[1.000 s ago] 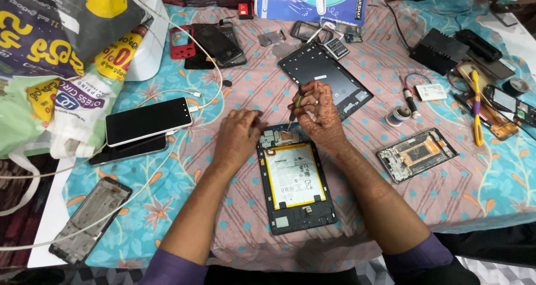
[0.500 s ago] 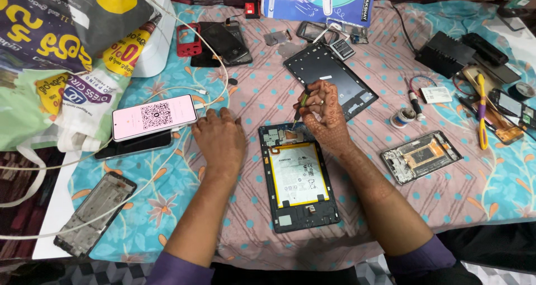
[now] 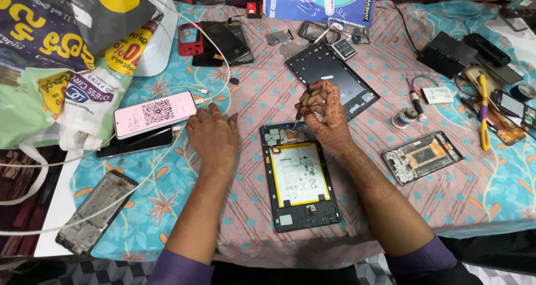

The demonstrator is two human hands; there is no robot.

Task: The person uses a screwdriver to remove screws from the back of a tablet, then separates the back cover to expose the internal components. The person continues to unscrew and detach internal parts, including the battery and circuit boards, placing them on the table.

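Two hands at an opened tablet: one bracing, one driving

Leftmost, beyond the left fingertips, a lit phone point(image 3: 154, 113) lies face up on a dark handset, its white cable point(image 3: 215, 67) looping away. The left hand point(image 3: 212, 137) rests palm down on the patterned cloth point(image 3: 251, 218) of the desk, fingers spread flat and holding nothing; it sits just beside the tablet's left edge, apparently as a brace. The opened tablet point(image 3: 300, 176) lies back-off and face down between the two forearms, its pale battery exposed, within reach of both hands. The right hand point(image 3: 329, 115) hovers over the tablet's upper edge, fingers pinched closed around a small screwdriver point(image 3: 302, 105) held upright, tip pointing down at the top corner of the board. Beyond these fingers lies the removed back cover point(image 3: 330, 78), set clear of the work. To their right sit a solder spool point(image 3: 403, 117) and a stripped phone frame point(image 3: 422, 156), well apart.
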